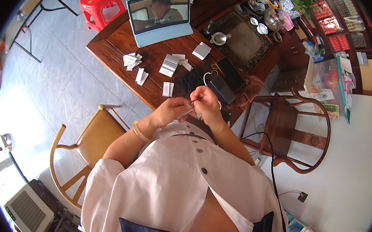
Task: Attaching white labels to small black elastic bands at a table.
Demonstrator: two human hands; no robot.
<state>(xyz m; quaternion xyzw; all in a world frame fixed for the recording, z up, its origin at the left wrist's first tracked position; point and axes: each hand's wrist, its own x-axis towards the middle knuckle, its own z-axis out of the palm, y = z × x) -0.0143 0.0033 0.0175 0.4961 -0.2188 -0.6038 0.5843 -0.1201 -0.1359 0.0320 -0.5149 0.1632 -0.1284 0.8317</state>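
Close in front of my body, over the near edge of the table, my left hand (172,109) and my right hand (206,104) meet with fingers pinched. Between their fingertips is something small and thin, partly dark, too small to name. Just beyond them on the wood lies a tangle of black strings (193,81). Left of the strings, small white cards lie in loose piles: a near pile (168,89), a spread stack (169,65), a far right stack (201,51) and a scattered heap (132,60).
A tablet (159,14) in a light-blue case stands on the wooden table (113,43). Right of the strings lie scissors (214,72), a black phone (230,73) and a dark box (222,90). A tea tray (243,40) sits farther right. Chairs (97,135) flank me.
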